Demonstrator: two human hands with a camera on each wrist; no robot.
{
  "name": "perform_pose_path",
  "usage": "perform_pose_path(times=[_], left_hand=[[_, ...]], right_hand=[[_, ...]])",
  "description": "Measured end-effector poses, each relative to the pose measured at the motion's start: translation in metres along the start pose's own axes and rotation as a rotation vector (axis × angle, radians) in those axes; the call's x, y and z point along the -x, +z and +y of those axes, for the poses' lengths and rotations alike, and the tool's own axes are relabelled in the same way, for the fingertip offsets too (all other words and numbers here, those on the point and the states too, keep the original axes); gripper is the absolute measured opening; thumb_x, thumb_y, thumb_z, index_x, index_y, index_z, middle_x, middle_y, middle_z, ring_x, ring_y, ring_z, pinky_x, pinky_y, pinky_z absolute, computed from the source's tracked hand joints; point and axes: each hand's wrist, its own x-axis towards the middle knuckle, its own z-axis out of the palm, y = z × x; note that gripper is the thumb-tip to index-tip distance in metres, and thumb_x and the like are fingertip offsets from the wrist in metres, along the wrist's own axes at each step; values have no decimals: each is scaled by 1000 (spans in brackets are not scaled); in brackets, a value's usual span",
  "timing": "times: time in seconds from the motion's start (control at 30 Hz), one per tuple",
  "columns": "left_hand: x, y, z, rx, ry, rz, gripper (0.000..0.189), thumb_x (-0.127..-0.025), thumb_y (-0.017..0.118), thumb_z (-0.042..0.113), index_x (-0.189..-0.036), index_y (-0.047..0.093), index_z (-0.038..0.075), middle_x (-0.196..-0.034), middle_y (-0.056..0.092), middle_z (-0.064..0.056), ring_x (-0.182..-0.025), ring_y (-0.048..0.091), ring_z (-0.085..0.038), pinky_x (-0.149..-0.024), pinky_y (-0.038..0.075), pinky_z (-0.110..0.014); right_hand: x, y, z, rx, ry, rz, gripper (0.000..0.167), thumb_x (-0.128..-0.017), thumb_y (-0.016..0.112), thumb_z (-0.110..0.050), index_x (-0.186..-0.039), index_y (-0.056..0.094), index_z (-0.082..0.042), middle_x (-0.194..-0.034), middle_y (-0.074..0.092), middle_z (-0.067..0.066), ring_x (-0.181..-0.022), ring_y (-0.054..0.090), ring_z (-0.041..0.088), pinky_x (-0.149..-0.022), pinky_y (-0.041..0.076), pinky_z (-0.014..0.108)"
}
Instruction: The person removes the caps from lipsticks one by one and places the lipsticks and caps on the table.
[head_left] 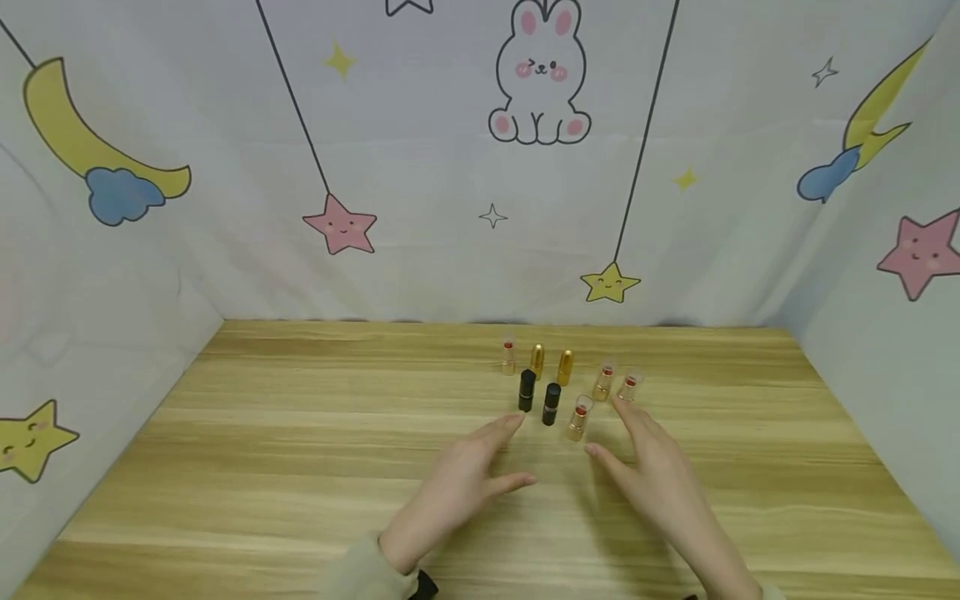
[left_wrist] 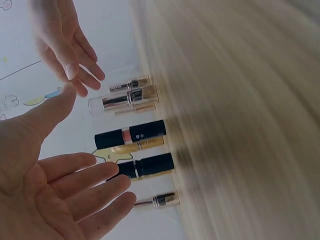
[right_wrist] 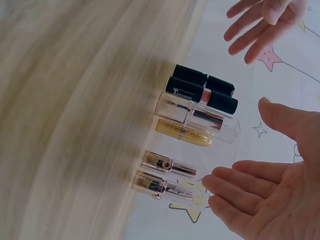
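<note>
Several lipsticks stand upright in a loose cluster on the wooden table. Two are black, the left black lipstick (head_left: 527, 391) and the right black lipstick (head_left: 551, 404). Behind them are two gold lipsticks, one gold lipstick (head_left: 566, 367) a little to the right. Clear-capped lipsticks stand around these, such as the front clear-capped lipstick (head_left: 577, 418). My left hand (head_left: 462, 477) hovers in front of the black ones, fingers extended, holding nothing. My right hand (head_left: 660, 467) is spread at the cluster's right side, fingertips near the clear-capped lipsticks (right_wrist: 167, 189); contact cannot be told.
The wooden table (head_left: 300, 433) stretches out on both sides of the cluster. A white curtain (head_left: 420, 167) printed with stars, moons and a rabbit hangs along the back and both sides.
</note>
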Motion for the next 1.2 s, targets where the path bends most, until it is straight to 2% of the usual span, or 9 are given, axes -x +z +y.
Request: perform_pose_path(times=[0.27, 0.4, 0.57, 0.7, 0.87, 1.0, 1.2], left_hand=[[-16, 9, 9, 62, -31, -2, 61, -83, 73, 37, -134, 56, 10, -137, 58, -7, -124, 58, -25, -104, 47, -41], [-25, 15, 11, 130, -46, 2, 59, -81, 75, 33, -132, 58, 10, -133, 61, -8, -119, 61, -26, -100, 49, -41], [-35, 24, 11, 222, -105, 2, 54, -81, 76, 31, -130, 61, 11, -127, 65, -6, -108, 66, -26, -90, 55, -37], [-40, 32, 11, 277, -125, 5, 52, -82, 76, 29, -127, 62, 9, -125, 66, -7, -108, 66, -26, -89, 55, -35], [-47, 42, 12, 294, -142, 6, 51, -82, 76, 29, -126, 63, 7, -126, 66, -8, -115, 63, -25, -95, 52, -37], [-51, 48, 15, 292, -151, 3, 50, -81, 76, 25, -126, 63, 6, -124, 67, -10, -115, 63, -24, -96, 52, -37], [-56, 55, 19, 297, -177, 3, 52, -80, 76, 21, -127, 61, 5, -119, 68, -13, -99, 64, -20, -80, 53, -29]], right_hand=[[-9, 5, 1, -33, 6, -5, 65, -88, 68, -33, -143, 43, -7, -142, 48, 25, -130, 43, 50, -105, 33, 65], [-12, 6, 2, -55, -4, 4, 63, -88, 69, -32, -141, 46, -8, -141, 50, 23, -129, 45, 48, -105, 35, 65], [-17, 8, 3, -67, -1, 10, 61, -88, 69, -33, -140, 48, -8, -140, 52, 21, -130, 45, 45, -105, 35, 63], [-21, 10, 2, -72, -9, 20, 58, -88, 69, -33, -137, 51, -8, -136, 55, 20, -128, 49, 43, -104, 36, 63], [-26, 12, 1, -98, -34, 24, 53, -89, 68, -32, -135, 54, -9, -130, 61, 16, -118, 58, 36, -98, 42, 61], [-30, 15, 0, -114, -50, 27, 51, -89, 68, -28, -134, 55, -9, -126, 65, 15, -113, 62, 33, -95, 46, 58], [-35, 16, 0, -123, -53, 36, 49, -88, 69, -26, -131, 56, -6, -115, 69, 16, -105, 66, 33, -90, 50, 55]])
